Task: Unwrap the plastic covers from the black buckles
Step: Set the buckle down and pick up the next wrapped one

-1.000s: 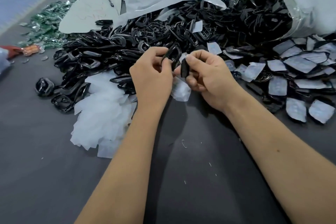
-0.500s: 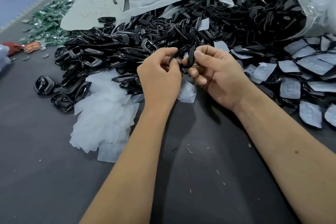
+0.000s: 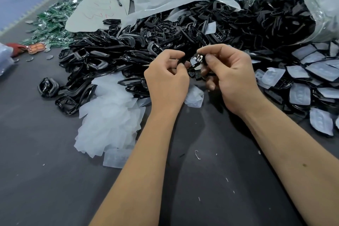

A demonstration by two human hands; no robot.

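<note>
Head view: one buckle between both hands, over the table

Left hand (image 3: 166, 77) and right hand (image 3: 230, 77) meet above the dark table (image 3: 45, 180), each pinching one black buckle (image 3: 195, 64) by thumb and fingertips. Buckle held in the air, just in front of the big heap of black buckles (image 3: 146, 42). Whether a plastic cover remains on the held piece is hard to tell; blur there. Pile of clear plastic covers (image 3: 108, 121) lies left of the left forearm. One loose cover (image 3: 195, 96) on the table below the hands. Still-wrapped buckles (image 3: 311, 79) spread at right. White bag (image 3: 315, 2) open behind them, spilling buckles. Green packets (image 3: 53, 18) far left.
</note>
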